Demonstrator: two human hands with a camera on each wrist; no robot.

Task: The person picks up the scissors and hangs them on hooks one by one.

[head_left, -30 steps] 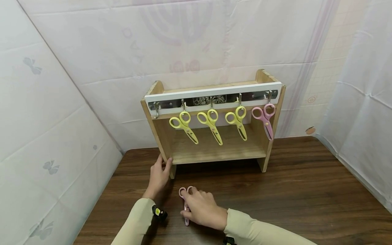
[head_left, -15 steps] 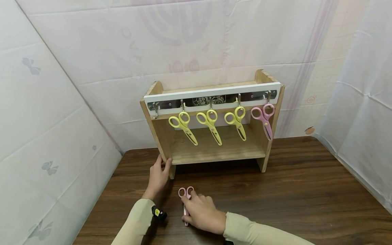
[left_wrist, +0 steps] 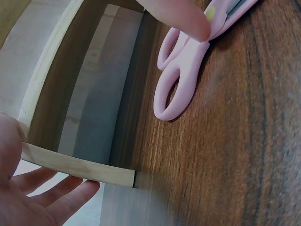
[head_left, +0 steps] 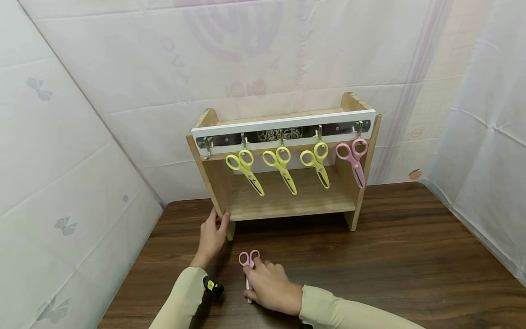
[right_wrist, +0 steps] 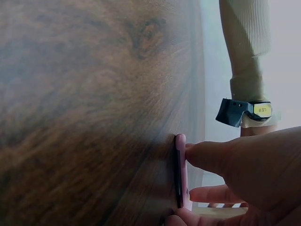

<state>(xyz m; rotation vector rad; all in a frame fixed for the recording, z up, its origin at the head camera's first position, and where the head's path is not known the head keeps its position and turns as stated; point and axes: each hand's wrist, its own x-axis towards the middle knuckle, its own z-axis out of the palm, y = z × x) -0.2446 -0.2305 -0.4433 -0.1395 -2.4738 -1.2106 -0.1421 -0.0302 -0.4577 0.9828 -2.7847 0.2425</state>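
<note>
A pair of pink scissors lies on the dark wood table, handle loops toward the wooden rack. My right hand is over it, thumb at the blade end and fingers near the pivot and edge, gripping it against the table. With my left hand I hold the rack's lower left side panel, thumb in front and fingers behind. Three yellow scissors and one pink pair hang from the rack's hooks. The leftmost hook holds nothing.
White patterned sheets hang behind and at both sides of the table. A black wrist camera sits on the left wrist, close to the scissors on the table.
My right hand has drawn slightly back along the pink scissors, so more of their handle loops shows. The left hand stays on the rack, and the hanging scissors look the same.
</note>
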